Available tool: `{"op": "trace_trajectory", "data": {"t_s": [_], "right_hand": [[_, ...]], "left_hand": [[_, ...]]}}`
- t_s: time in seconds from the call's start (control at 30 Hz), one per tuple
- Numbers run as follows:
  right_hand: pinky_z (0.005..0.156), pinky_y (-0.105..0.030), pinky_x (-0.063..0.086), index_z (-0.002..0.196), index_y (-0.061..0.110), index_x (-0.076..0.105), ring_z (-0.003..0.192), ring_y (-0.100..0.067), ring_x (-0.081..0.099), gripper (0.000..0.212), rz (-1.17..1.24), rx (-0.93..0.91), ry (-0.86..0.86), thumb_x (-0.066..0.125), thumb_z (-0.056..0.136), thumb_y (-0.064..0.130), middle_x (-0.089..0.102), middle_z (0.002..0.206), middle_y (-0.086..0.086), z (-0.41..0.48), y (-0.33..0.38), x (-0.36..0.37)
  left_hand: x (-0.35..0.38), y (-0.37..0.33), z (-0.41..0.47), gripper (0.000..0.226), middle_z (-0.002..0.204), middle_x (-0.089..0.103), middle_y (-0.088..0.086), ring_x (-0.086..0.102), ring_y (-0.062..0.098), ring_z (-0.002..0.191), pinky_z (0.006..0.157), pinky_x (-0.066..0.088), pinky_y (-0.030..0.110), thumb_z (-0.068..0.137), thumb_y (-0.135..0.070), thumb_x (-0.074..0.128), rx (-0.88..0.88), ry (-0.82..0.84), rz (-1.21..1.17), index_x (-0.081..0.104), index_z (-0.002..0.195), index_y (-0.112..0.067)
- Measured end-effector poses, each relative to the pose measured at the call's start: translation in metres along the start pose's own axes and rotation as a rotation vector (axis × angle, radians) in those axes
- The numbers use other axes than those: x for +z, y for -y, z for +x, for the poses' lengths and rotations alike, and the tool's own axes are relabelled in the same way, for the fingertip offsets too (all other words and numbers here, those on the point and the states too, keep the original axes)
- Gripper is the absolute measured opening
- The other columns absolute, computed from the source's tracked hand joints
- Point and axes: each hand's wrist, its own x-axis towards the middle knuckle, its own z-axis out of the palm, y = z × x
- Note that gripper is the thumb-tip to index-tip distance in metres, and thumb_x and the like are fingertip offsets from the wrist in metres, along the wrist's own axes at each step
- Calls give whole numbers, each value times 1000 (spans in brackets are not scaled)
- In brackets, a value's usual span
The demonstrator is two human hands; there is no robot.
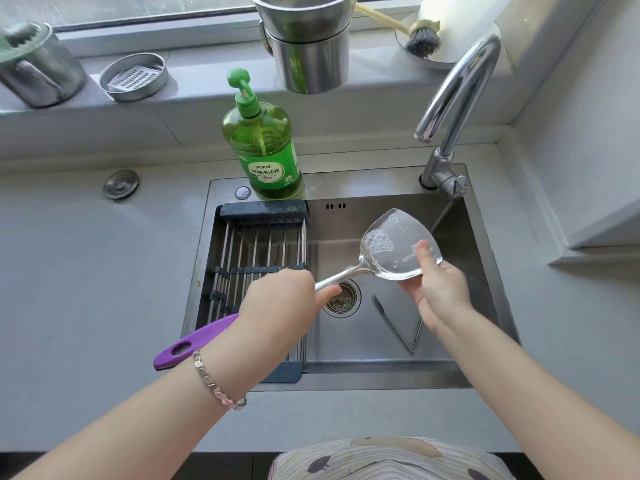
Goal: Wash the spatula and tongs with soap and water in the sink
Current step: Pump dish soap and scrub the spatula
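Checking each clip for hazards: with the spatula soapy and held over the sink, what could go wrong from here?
Suds sit on the blade of the spatula, which the right hand pinches at its edge: a wet grip may slip along that thin metal rim. If the left hand loses the handle, the spatula would likely fall onto the tongs lying on the floor of the sink.

We see through 1 head-worn wide-angle camera, looking forward and steeply down from close above the steel sink (381, 377).
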Motion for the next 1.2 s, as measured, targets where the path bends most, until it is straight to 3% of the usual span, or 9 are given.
{"op": "trace_trajectory", "data": {"t_s": [0.2, 0.33, 0.43, 0.57, 0.67, 0.83, 0.97, 1.07, 1.2], "right_hand": [[80, -37, 53, 104, 8, 53, 83, -20, 61, 25, -81, -102, -53, 33, 102, 22, 62, 89, -6, -1, -4, 0], [66, -16, 56, 122, 0, 54, 80, -13, 62, 31, -38, -121, 63, 48, 93, -5, 64, 92, -5, 9, 2, -13], [64, -17, 56, 117, -3, 59, 73, -14, 64, 39, -164, -59, -15, 67, 79, -6, 65, 82, -3, 15, 1, -19], [63, -30, 52, 84, 5, 67, 73, -20, 64, 30, -993, -178, 49, 82, 68, 26, 64, 72, -2, 26, 9, -29], [50, -27, 35, 60, 15, 52, 60, -17, 54, 46, -1353, -293, 85, 69, 70, 57, 57, 61, 1, 31, 16, -26], [51, -29, 27, 50, 16, 37, 51, -19, 39, 53, -1279, -300, 123, 42, 96, 42, 41, 52, -2, 53, 21, -26], [49, -18, 50, 97, 3, 64, 55, -13, 61, 14, -723, 11, 368, 51, 93, 4, 62, 74, -7, 60, 14, -41], [65, -24, 57, 116, -10, 57, 73, -17, 69, 39, -598, 166, 312, 68, 78, -4, 67, 101, -17, 71, 9, -57], [53, -25, 36, 52, 7, 53, 50, -16, 49, 43, -1169, -89, 140, 73, 77, 36, 53, 55, -5, 71, 12, -59]], "left_hand": [[1, -6, 2, 56, 57, 41, -2, 39, 17, 49, 47, 31, 25, 90, -64, 32, -9, 44, -38, 36, 59, -17], [6, -1, 2, 56, 56, 42, -3, 39, 14, 46, 43, 30, 24, 90, -64, 31, -32, 75, -27, 39, 60, -18], [10, -2, 3, 55, 56, 40, -3, 37, 13, 45, 43, 31, 23, 92, -62, 30, -4, 90, 56, 42, 64, -17], [11, -6, 0, 55, 56, 38, -2, 44, 17, 52, 51, 39, 25, 95, -58, 25, 119, 109, 221, 42, 67, -15], [10, -12, -2, 56, 56, 36, -2, 52, 20, 57, 53, 38, 26, 95, -58, 23, 212, 86, 298, 35, 62, -15], [13, -12, 8, 58, 57, 40, -3, 37, 13, 46, 43, 30, 24, 92, -62, 25, 160, 126, 266, 42, 66, -14], [18, -6, 17, 58, 58, 43, -3, 41, 14, 49, 47, 34, 24, 90, -65, 28, 92, 168, 215, 47, 69, -14], [19, -11, 19, 58, 58, 41, -3, 43, 15, 52, 51, 37, 24, 91, -63, 28, 97, 193, 239, 39, 61, -16], [24, -23, 22, 58, 58, 40, -3, 41, 15, 51, 49, 33, 25, 92, -63, 26, 143, 195, 246, 36, 60, -16]]}}
